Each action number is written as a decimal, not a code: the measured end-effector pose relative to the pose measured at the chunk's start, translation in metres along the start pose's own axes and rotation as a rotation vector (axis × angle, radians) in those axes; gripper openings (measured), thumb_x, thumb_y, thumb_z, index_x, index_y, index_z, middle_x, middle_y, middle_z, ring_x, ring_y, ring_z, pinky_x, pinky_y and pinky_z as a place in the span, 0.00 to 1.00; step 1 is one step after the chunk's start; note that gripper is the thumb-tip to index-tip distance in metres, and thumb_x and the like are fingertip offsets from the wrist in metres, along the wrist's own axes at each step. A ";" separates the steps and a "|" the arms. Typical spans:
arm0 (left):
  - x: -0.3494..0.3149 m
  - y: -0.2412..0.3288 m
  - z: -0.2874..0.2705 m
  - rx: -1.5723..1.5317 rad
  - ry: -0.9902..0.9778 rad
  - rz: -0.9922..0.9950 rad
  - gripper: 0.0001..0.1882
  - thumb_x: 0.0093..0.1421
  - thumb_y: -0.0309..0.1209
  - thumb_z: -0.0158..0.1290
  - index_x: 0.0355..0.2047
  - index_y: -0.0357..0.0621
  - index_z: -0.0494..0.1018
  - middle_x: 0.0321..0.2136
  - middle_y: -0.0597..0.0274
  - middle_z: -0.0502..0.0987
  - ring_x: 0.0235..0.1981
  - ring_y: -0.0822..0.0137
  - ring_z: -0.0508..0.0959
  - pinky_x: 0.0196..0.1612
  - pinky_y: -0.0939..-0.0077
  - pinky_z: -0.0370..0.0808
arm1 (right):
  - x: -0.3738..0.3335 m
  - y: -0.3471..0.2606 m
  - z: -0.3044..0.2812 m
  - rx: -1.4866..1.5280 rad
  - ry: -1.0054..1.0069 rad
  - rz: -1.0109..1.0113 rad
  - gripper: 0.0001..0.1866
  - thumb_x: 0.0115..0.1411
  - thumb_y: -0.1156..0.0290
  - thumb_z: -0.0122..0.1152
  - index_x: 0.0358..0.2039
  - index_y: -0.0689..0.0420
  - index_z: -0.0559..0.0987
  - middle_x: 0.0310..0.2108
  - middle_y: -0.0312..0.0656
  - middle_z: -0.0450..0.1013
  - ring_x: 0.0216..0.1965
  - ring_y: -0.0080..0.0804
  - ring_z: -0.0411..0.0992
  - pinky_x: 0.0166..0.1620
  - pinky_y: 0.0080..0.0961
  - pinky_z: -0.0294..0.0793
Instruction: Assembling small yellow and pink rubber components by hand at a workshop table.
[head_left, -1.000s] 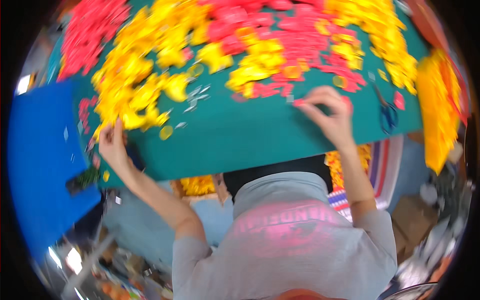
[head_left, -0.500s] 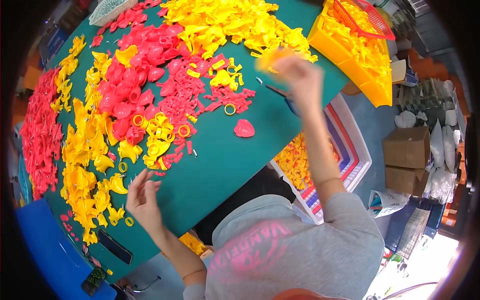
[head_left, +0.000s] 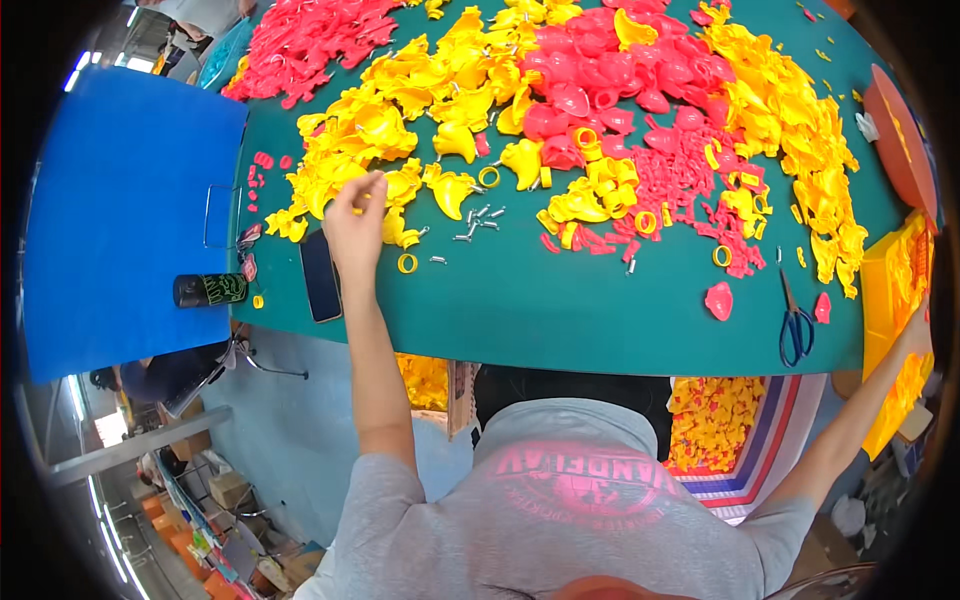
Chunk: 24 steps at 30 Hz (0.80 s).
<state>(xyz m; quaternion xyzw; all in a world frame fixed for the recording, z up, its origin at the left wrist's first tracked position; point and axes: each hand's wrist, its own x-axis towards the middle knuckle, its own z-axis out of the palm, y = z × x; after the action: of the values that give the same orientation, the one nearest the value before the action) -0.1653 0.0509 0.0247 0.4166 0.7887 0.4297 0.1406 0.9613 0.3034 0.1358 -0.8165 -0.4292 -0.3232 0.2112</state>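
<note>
My left hand (head_left: 356,225) is over the near edge of a heap of yellow moulded plastic pieces (head_left: 365,135). Its fingers are curled together; anything between them is hidden. At the far right, my right hand (head_left: 918,328) reaches to a yellow bin (head_left: 880,285) holding more yellow pieces. Its fingers are lost in the dark rim of the picture. Small metal springs (head_left: 484,222) lie to the right of my left hand, with a yellow ring (head_left: 407,263) nearer me. A pile of yellow rings (head_left: 610,185) sits mid-table beside red shell-shaped pieces (head_left: 620,70).
Blue-handled scissors (head_left: 797,335) lie near the front right edge of the green table (head_left: 560,315). A dark phone (head_left: 321,278) and a black can (head_left: 210,290) are at the left. Beyond is a blue panel (head_left: 135,210). A striped crate (head_left: 770,440) stands below the table.
The view has swung left. My right hand has moved from above the table to the yellow bin, and the yellow piece it held no longer shows. My left hand has moved to the yellow heap.
</note>
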 end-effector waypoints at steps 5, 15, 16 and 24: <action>0.042 0.076 0.023 0.515 0.089 0.479 0.17 0.50 0.35 0.58 0.40 0.42 0.74 0.28 0.61 0.74 0.29 0.67 0.74 0.34 0.76 0.70 | -0.250 -0.157 -0.046 0.324 -0.046 0.096 0.21 0.51 0.47 0.56 0.35 0.50 0.81 0.44 0.38 0.72 0.44 0.35 0.70 0.45 0.32 0.68; 0.007 0.076 0.040 0.089 -0.131 0.345 0.12 0.50 0.27 0.59 0.34 0.36 0.73 0.21 0.66 0.71 0.22 0.80 0.69 0.25 0.87 0.65 | -0.397 -0.361 -0.258 1.310 -0.323 0.189 0.05 0.54 0.79 0.55 0.32 0.63 0.77 0.37 0.40 0.72 0.37 0.24 0.69 0.39 0.18 0.68; -0.029 0.097 0.045 -0.039 -0.303 0.258 0.11 0.48 0.23 0.59 0.33 0.37 0.74 0.22 0.65 0.73 0.22 0.79 0.69 0.25 0.86 0.65 | -0.418 -0.375 -0.269 1.422 -0.499 0.255 0.04 0.54 0.79 0.55 0.31 0.63 0.76 0.35 0.38 0.72 0.34 0.22 0.68 0.37 0.17 0.67; -0.151 0.103 0.109 -0.216 -0.908 0.737 0.13 0.41 0.19 0.57 0.30 0.41 0.74 0.28 0.61 0.75 0.33 0.60 0.74 0.36 0.70 0.72 | -0.510 -0.457 -0.318 1.266 -0.876 -0.629 0.06 0.45 0.77 0.64 0.25 0.57 0.76 0.26 0.35 0.70 0.28 0.26 0.68 0.35 0.21 0.65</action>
<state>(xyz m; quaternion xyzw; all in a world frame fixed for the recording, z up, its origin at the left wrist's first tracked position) 0.0455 0.0241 0.0219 0.7885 0.4048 0.3067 0.3468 0.2523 0.0655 0.0284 -0.4370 -0.7814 0.2826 0.3443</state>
